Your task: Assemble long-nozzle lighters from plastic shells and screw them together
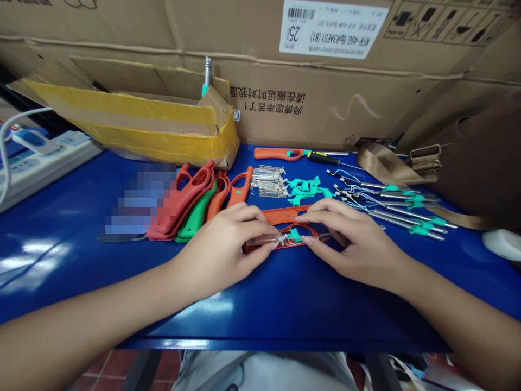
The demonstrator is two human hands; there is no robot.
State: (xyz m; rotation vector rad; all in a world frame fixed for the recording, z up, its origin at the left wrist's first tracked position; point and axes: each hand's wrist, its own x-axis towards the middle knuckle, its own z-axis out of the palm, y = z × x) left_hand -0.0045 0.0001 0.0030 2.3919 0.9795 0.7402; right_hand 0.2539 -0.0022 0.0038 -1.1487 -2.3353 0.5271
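Holds both forearms (101,309) over the near side of the blue counter (285,304). Toward mid-counter, pinches a clear tube (264,240) in the left grip (240,239); curls the right grip (350,239) narrowly beside a green clip (294,235), cannot tell whether holding it. Likely fitting parts into the orange shell (300,246) beneath; next, calls for aligning gently, sparing the white wires (290,243).

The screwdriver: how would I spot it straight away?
Find the tall cardboard at the blue table's back. Near its foot lies an orange lighter, with the screwdriver just right of the orange grip. Its black-and-yellow handle sets it apart from the lighter.
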